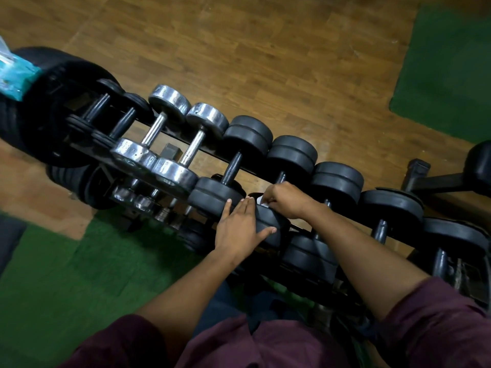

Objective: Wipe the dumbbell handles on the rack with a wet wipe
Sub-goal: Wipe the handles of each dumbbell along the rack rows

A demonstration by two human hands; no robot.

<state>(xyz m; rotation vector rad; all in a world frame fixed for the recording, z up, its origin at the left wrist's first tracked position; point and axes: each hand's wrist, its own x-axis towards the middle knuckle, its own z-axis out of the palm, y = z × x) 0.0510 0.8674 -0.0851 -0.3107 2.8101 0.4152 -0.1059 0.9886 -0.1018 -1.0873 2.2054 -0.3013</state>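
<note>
Left hand (pixel 240 229) flat on a dumbbell head, right hand (pixel 285 199) pinching a wet wipe (pixel 261 201) at the handle.

Left fingers straight, spread over near head (pixel 268 229) of a black dumbbell on the rack's (pixel 212 152) top tier, thumb along its front edge. Right fingers curled down over the same dumbbell's handle, white wipe bunched beneath them; handle itself hidden, only its far stub (pixel 281 177) visible. Two chrome dumbbells (pixel 170 134) to the left, further black ones either side. Turquoise packet (pixel 16 75) on stacked plates (pixel 53 107) at far left. Wood floor (pixel 265 62), green mats (pixel 449 67). Maroon sleeves (pixel 438 328) at bottom.
</note>
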